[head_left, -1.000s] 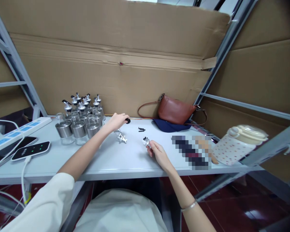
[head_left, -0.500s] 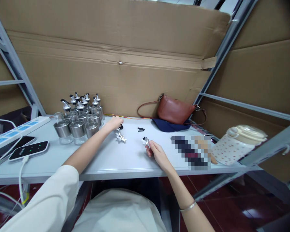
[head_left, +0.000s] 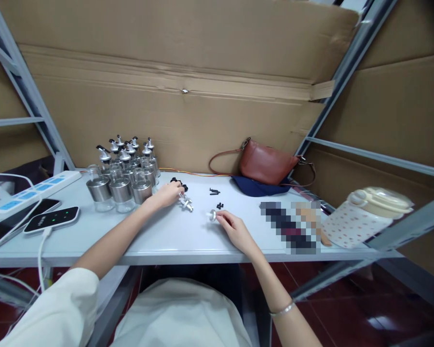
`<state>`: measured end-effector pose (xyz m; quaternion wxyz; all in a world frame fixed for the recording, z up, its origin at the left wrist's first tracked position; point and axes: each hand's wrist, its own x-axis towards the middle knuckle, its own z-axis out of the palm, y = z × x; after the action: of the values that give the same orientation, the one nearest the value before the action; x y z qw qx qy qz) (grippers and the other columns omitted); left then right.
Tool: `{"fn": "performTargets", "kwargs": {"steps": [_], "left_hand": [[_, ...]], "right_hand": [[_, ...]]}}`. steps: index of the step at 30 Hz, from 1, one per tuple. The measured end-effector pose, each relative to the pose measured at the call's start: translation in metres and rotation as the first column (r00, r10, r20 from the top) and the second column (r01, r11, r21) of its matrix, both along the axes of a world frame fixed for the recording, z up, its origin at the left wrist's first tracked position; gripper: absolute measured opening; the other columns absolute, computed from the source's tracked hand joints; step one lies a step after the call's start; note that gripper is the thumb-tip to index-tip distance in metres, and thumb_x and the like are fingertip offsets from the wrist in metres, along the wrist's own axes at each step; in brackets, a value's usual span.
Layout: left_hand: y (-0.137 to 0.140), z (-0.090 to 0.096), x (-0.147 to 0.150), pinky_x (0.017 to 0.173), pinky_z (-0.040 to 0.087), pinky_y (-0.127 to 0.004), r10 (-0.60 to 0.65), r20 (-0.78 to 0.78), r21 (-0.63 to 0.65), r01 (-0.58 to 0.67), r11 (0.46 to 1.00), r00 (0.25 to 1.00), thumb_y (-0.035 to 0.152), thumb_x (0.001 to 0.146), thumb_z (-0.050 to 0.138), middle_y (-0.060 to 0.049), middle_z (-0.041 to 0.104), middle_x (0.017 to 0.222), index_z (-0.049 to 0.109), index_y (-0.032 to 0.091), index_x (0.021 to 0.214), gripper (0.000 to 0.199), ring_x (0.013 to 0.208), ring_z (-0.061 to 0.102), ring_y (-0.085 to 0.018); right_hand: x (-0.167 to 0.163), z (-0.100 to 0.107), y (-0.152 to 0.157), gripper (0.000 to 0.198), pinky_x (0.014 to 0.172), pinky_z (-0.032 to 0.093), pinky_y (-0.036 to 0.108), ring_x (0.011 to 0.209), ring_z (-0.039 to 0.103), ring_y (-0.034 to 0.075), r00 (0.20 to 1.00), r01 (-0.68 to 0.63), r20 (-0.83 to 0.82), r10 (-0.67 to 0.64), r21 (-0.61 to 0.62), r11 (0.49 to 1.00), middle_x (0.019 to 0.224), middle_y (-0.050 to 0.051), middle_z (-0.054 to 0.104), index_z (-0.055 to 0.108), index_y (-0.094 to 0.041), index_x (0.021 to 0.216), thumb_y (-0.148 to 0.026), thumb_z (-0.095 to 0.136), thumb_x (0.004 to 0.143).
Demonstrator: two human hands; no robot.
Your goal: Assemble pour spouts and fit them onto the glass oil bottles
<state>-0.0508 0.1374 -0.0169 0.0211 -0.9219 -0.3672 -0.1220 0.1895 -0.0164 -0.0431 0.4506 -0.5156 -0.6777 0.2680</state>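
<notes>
My right hand (head_left: 237, 233) pinches a small silver-white pourer spout (head_left: 212, 215) between thumb and fingertips, just above the table. My left hand (head_left: 169, 193) reaches down with bent fingers between a heap of black plastic parts (head_left: 179, 183) and a cluster of silver pourer spouts (head_left: 185, 203). Its fingertips touch the edge of the spouts; what they grip is hidden. Between and beyond my hands lie a few tiny black pieces (head_left: 220, 206) and a forked black part (head_left: 214, 192).
Glass bottles with steel sleeves (head_left: 120, 189), several topped with pourers, stand at the left. A power strip (head_left: 39, 189) and a charging device (head_left: 51, 220) lie farther left. Behind are a brown bag (head_left: 265, 161) and a navy cap (head_left: 258, 187); a dotted container (head_left: 358, 219) stands right.
My left hand has drawn back from the black parts towards the silver spouts. Tiny black pieces now lie on the table beyond my right hand, which has turned the spout. The view has shifted slightly.
</notes>
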Motion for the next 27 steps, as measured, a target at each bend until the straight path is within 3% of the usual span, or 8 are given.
{"fn": "performTargets", "kwargs": {"steps": [4,9,12,18,23,27], "left_hand": [[0.001,-0.002,0.0,0.083,0.046,-0.027,-0.065,0.086,-0.091,0.072,0.993,0.994,0.013,0.085,0.04,-0.008,0.061,0.102,0.062,0.017,0.098,0.025,0.092,0.059,-0.016],[-0.019,-0.001,0.008,0.095,0.042,-0.03,-0.078,0.155,-0.158,0.103,0.982,0.985,0.031,0.095,0.028,-0.009,0.059,0.115,0.054,0.015,0.118,0.038,0.107,0.055,-0.016],[-0.033,0.001,0.013,0.099,0.039,-0.031,-0.124,0.176,-0.236,0.164,0.958,0.977,0.045,0.094,0.032,-0.009,0.056,0.121,0.052,0.018,0.122,0.043,0.113,0.051,-0.018],[-0.036,0.003,0.013,0.097,0.039,-0.034,-0.228,0.275,-0.345,0.317,0.883,0.934,0.047,0.085,0.052,-0.009,0.061,0.111,0.062,0.017,0.102,0.036,0.106,0.054,-0.02],[-0.041,0.009,0.004,0.104,0.034,-0.039,-0.18,0.21,-0.408,0.253,0.877,0.961,0.051,0.065,0.073,-0.012,0.051,0.129,0.049,0.018,0.125,0.072,0.12,0.046,-0.027],[-0.048,0.011,-0.004,0.109,0.027,-0.04,-0.146,0.191,-0.399,0.212,0.892,0.971,0.052,0.066,0.072,-0.011,0.047,0.136,0.046,0.02,0.129,0.076,0.129,0.039,-0.028]], "right_hand": [[-0.01,-0.006,0.005,0.024,0.089,0.042,0.037,0.097,0.061,0.024,0.979,-0.026,0.201,0.017,0.041,0.999,0.105,0.006,0.069,0.065,-0.023,0.099,-0.027,0.044,0.089],[-0.034,-0.012,0.012,0.038,0.087,0.046,0.042,0.094,0.06,0.026,0.932,0.112,0.325,-0.164,0.171,0.979,0.103,0.013,0.062,0.051,-0.016,0.124,-0.019,0.042,0.087],[-0.043,-0.013,0.011,0.039,0.084,0.048,0.042,0.088,0.058,0.026,0.917,0.177,0.316,-0.242,0.221,0.959,0.102,0.015,0.056,0.049,-0.013,0.125,-0.021,0.044,0.087],[-0.044,-0.011,0.01,0.037,0.086,0.048,0.041,0.089,0.058,0.024,0.958,0.07,0.263,-0.114,0.169,0.983,0.096,0.011,0.057,0.052,-0.014,0.12,-0.024,0.055,0.084],[-0.055,-0.017,0.021,0.044,0.093,0.046,0.042,0.103,0.058,0.023,0.976,-0.017,0.217,-0.034,0.228,0.974,0.112,0.012,0.06,0.048,-0.019,0.125,-0.011,0.05,0.081],[-0.059,-0.021,0.023,0.047,0.099,0.042,0.044,0.116,0.053,0.024,0.976,0.005,0.209,-0.062,0.262,0.965,0.125,0.013,0.055,0.045,-0.019,0.127,-0.011,0.048,0.081]]}}
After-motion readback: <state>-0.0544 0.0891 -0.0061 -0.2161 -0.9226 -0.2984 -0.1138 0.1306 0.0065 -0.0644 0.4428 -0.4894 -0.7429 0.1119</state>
